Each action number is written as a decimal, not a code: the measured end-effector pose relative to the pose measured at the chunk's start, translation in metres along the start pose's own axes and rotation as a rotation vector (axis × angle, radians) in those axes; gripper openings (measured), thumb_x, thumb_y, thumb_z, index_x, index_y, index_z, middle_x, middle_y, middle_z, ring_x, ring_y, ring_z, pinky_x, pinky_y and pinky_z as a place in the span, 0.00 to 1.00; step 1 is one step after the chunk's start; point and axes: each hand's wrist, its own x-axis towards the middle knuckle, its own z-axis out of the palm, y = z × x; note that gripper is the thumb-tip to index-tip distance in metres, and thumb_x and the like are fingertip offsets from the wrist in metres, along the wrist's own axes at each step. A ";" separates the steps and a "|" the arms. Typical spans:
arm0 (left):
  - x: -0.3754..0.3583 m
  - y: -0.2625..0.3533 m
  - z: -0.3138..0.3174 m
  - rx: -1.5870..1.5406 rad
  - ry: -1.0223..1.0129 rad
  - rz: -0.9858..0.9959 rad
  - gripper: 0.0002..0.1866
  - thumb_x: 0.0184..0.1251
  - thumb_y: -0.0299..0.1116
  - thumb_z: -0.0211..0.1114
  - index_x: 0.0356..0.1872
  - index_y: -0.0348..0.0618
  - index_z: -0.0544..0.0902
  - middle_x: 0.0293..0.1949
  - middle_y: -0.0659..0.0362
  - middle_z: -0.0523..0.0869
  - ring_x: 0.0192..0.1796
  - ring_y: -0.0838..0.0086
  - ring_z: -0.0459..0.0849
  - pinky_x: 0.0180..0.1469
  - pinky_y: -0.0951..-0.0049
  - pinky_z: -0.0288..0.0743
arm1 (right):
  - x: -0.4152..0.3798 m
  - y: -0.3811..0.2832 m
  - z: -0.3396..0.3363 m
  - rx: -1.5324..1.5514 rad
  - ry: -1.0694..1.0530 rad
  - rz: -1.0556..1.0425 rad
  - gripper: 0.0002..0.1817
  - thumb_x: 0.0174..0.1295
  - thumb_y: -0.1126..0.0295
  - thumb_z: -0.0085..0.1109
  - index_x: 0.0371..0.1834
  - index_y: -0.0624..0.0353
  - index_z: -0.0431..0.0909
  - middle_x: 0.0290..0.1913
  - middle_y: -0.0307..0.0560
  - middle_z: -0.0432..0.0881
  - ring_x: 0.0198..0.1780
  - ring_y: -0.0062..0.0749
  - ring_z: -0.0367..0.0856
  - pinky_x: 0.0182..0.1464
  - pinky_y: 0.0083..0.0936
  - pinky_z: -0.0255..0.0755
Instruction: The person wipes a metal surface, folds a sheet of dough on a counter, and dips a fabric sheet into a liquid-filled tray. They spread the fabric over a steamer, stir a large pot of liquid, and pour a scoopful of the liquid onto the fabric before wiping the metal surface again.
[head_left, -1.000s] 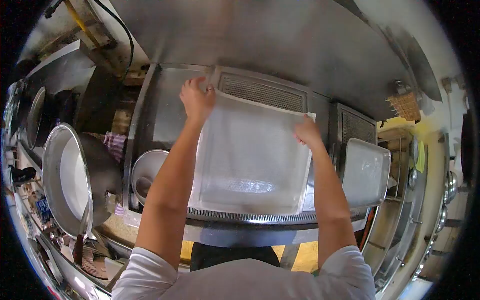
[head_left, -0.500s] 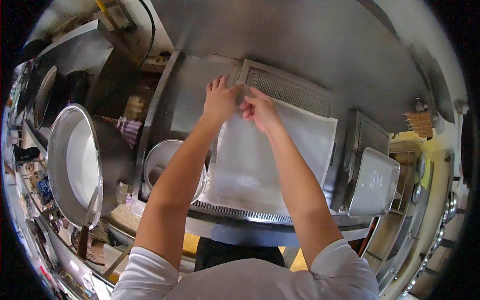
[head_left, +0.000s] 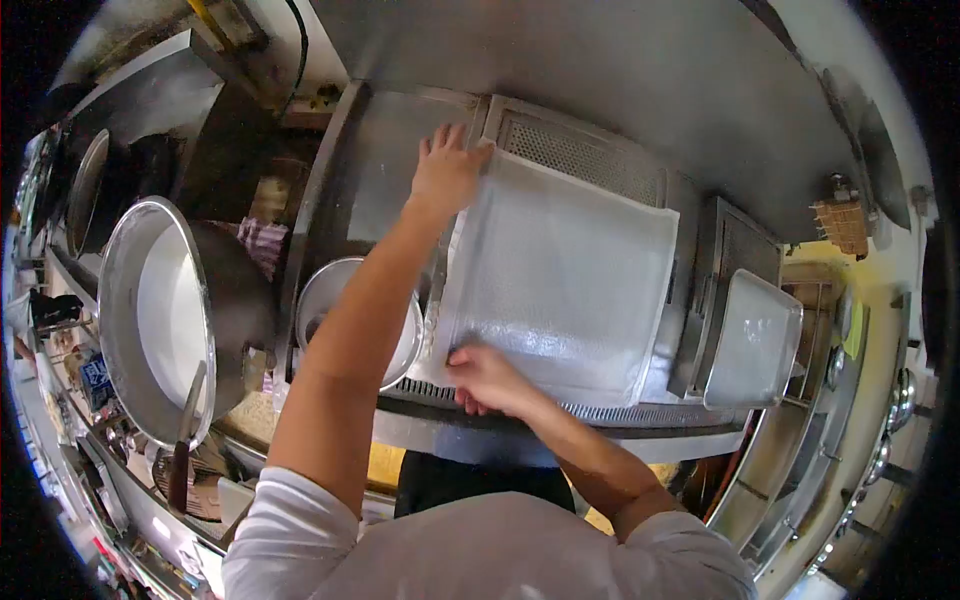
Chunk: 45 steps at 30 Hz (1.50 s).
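A square, pale translucent cloth [head_left: 560,270] lies spread over the metal worktop, glossy along its near side. Its left edge looks folded or rolled. At the far left corner is my left hand [head_left: 447,175], fingers spread away from me and thumb touching the corner. My right hand [head_left: 487,380] is curled closed at the near left corner, with the cloth's edge at its fingertips. Partly behind my left forearm stands a round metal bowl [head_left: 322,290] with a utensil in it, mostly hidden.
A large metal pot [head_left: 150,225] with white contents stands at the left, a dark-handled spatula [head_left: 187,440] resting on its rim. On the right is a shallow rectangular tray [head_left: 755,340]. Behind the cloth lies a perforated metal panel [head_left: 580,155]; a slotted grate [head_left: 640,413] runs along the front.
My right hand has moved from beside my left hand at the far corner down to the near left corner. The left hand stays at the far corner, and the view has shifted slightly.
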 end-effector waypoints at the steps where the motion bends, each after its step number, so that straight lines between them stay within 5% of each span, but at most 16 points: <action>1: -0.004 0.001 -0.002 -0.002 0.015 0.014 0.27 0.67 0.27 0.59 0.67 0.63 0.81 0.73 0.45 0.72 0.78 0.46 0.64 0.75 0.38 0.60 | -0.015 0.007 0.010 -0.037 0.016 -0.023 0.21 0.72 0.67 0.61 0.65 0.63 0.75 0.28 0.45 0.84 0.22 0.27 0.81 0.22 0.28 0.74; 4: -0.034 0.014 -0.025 -0.177 0.170 0.077 0.27 0.62 0.26 0.62 0.65 0.53 0.82 0.67 0.42 0.77 0.73 0.45 0.71 0.70 0.46 0.70 | -0.025 0.016 0.006 -0.100 0.131 -0.164 0.21 0.71 0.66 0.62 0.64 0.63 0.76 0.31 0.48 0.86 0.26 0.31 0.83 0.28 0.32 0.77; 8: -0.130 0.058 -0.079 -0.316 -0.277 0.000 0.22 0.53 0.26 0.68 0.53 0.38 0.82 0.50 0.43 0.85 0.55 0.45 0.83 0.59 0.50 0.77 | -0.006 0.024 -0.039 -0.407 0.324 -0.517 0.18 0.71 0.69 0.59 0.61 0.62 0.80 0.40 0.49 0.89 0.41 0.38 0.88 0.43 0.35 0.81; 11: -0.197 0.101 -0.098 -0.204 -0.659 0.035 0.19 0.49 0.26 0.69 0.45 0.36 0.80 0.41 0.45 0.87 0.48 0.47 0.87 0.57 0.51 0.78 | -0.016 0.020 -0.046 -0.636 0.286 -0.473 0.15 0.68 0.71 0.56 0.54 0.62 0.84 0.45 0.56 0.90 0.49 0.51 0.88 0.53 0.42 0.80; 15: -0.238 0.115 -0.096 -0.124 -0.583 0.149 0.20 0.51 0.27 0.67 0.47 0.34 0.78 0.43 0.41 0.88 0.51 0.48 0.86 0.57 0.53 0.78 | -0.059 0.065 -0.072 -1.242 0.464 -0.350 0.12 0.60 0.70 0.57 0.39 0.63 0.89 0.42 0.60 0.90 0.47 0.55 0.88 0.52 0.50 0.80; 17: -0.239 0.116 -0.094 -0.071 -0.527 0.143 0.17 0.51 0.27 0.67 0.44 0.36 0.79 0.43 0.44 0.88 0.50 0.52 0.87 0.57 0.54 0.78 | -0.105 0.068 -0.106 -1.365 0.473 -0.053 0.12 0.59 0.68 0.58 0.35 0.63 0.89 0.42 0.61 0.90 0.47 0.56 0.89 0.51 0.52 0.80; 19: -0.240 0.115 -0.092 -0.064 -0.520 0.128 0.18 0.51 0.27 0.68 0.46 0.35 0.79 0.43 0.44 0.88 0.50 0.51 0.87 0.57 0.53 0.78 | -0.136 0.090 -0.143 -1.442 0.524 0.130 0.12 0.60 0.70 0.56 0.39 0.58 0.89 0.45 0.57 0.90 0.51 0.53 0.88 0.55 0.47 0.80; 22: -0.240 0.117 -0.088 -0.142 -0.457 0.071 0.20 0.54 0.27 0.69 0.49 0.34 0.79 0.42 0.44 0.88 0.49 0.50 0.87 0.57 0.53 0.78 | -0.157 0.108 -0.171 -1.162 0.617 0.082 0.12 0.60 0.67 0.57 0.37 0.61 0.88 0.43 0.60 0.89 0.47 0.58 0.88 0.53 0.52 0.79; 30: -0.244 0.185 -0.087 -0.508 -0.169 -0.047 0.19 0.58 0.26 0.71 0.52 0.38 0.83 0.38 0.48 0.89 0.44 0.50 0.87 0.50 0.52 0.81 | -0.109 0.043 -0.292 -0.556 1.070 -0.489 0.17 0.62 0.58 0.64 0.47 0.58 0.87 0.48 0.63 0.88 0.52 0.58 0.87 0.55 0.48 0.79; 34: -0.257 0.219 -0.090 -0.530 -0.106 -0.075 0.15 0.59 0.25 0.71 0.49 0.39 0.85 0.37 0.49 0.89 0.43 0.50 0.88 0.48 0.53 0.82 | -0.038 -0.013 -0.361 -0.727 1.298 -0.443 0.30 0.61 0.55 0.67 0.61 0.65 0.80 0.64 0.66 0.81 0.66 0.59 0.80 0.67 0.47 0.74; 37: -0.276 0.231 -0.099 -0.545 -0.116 -0.177 0.13 0.60 0.26 0.72 0.47 0.40 0.86 0.37 0.50 0.90 0.42 0.51 0.88 0.48 0.54 0.82 | -0.010 -0.047 -0.381 -0.955 1.205 -0.159 0.35 0.60 0.54 0.68 0.69 0.61 0.75 0.66 0.65 0.79 0.70 0.59 0.75 0.69 0.50 0.71; 45: -0.316 0.227 -0.107 -0.582 -0.104 -0.296 0.13 0.63 0.25 0.71 0.49 0.39 0.87 0.40 0.47 0.90 0.43 0.52 0.89 0.49 0.56 0.83 | 0.012 -0.006 -0.376 -1.244 1.258 -0.283 0.40 0.64 0.57 0.66 0.78 0.58 0.63 0.73 0.67 0.69 0.74 0.63 0.67 0.73 0.56 0.66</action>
